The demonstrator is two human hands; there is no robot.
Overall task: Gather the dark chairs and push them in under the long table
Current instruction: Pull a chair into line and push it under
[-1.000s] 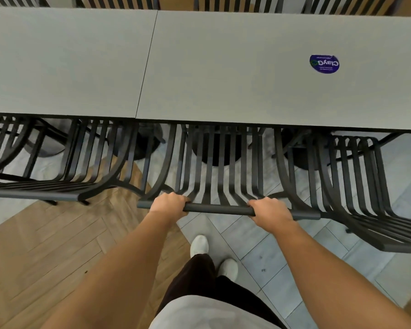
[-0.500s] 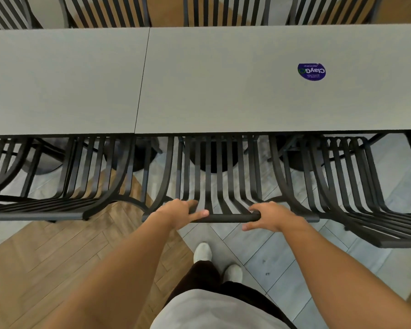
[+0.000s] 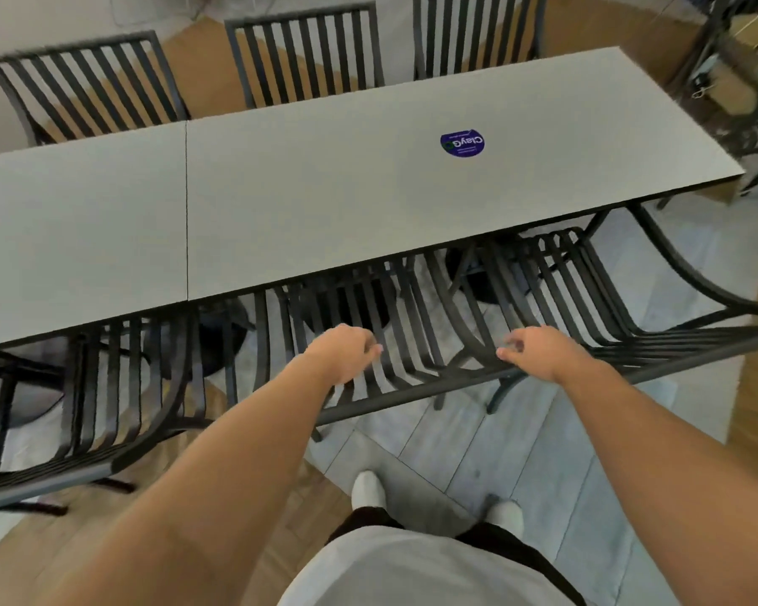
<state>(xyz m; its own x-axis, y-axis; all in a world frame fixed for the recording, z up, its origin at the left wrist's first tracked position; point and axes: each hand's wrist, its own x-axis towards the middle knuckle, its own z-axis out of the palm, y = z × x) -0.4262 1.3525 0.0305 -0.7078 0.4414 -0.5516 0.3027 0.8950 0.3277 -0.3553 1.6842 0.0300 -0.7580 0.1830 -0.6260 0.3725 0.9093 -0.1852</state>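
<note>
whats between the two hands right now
In the head view, the middle chair's slatted back spans the gap between the left hand and right hand; neither hand grips it.

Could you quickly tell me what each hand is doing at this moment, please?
Left hand: open, fingers loosely curled, holding nothing, above the middle chair.
Right hand: open, fingers loosely curled, holding nothing.

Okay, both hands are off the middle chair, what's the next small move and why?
Probably shift right and take the top rail of the right chair. The middle chair sits tucked under the long table, while the right one angles outward; left hand and right hand hold nothing.
</note>
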